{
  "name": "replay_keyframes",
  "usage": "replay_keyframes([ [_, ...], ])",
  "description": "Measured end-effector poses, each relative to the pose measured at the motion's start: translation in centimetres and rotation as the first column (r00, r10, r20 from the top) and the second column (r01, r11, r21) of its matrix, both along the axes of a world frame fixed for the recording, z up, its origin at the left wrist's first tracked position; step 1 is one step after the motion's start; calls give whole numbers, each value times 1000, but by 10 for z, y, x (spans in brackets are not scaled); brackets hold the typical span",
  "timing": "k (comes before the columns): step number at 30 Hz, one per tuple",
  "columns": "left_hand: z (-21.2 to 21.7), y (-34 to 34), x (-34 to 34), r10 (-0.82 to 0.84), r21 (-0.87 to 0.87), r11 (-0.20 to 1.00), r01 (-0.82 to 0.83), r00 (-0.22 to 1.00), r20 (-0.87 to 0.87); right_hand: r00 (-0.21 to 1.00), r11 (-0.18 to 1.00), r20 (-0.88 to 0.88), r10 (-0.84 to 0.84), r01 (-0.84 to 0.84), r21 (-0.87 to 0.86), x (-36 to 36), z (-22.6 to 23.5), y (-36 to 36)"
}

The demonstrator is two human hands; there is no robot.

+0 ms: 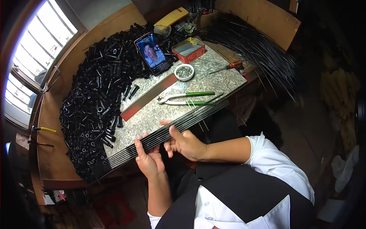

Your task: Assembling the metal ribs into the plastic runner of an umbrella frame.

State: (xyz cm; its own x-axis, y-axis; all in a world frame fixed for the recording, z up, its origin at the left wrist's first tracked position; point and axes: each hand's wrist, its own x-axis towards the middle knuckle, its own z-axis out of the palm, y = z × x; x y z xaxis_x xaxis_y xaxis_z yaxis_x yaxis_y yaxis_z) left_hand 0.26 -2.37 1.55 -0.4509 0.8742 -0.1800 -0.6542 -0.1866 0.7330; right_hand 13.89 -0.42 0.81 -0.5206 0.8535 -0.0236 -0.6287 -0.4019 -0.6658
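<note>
Both hands' grip (150, 160) (187, 144) around black rods (179, 124), bundle slanting across fingers

A flat bundle of thin black rods (179, 124) runs diagonally across the middle of the frame, from the lower left up toward the right of centre. The rods lie side by side, roughly parallel, forming a narrow band over the near edge of a speckled work surface. They are long, straight and glossy. Their lower-left ends are level with each other, while the upper-right ends taper out unevenly.
</note>
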Motion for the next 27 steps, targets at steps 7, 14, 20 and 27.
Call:
replay_keyframes([
  [7,10,-18,28,-383,152,915,374,923,33,901,937,364,-235,110,332,43,61,46],
  [14,34,-50,34,-652,-120,705,699,573,-497,752,719,636,-174,-344,604,68,117,73],
  [20,66,-43,17,-245,67,891,449,600,-762,584,440,775,-241,-647,623,51,61,64],
  [27,99,-11,-8,187,316,916,249,432,-882,549,360,821,-156,-742,565,26,28,53],
])
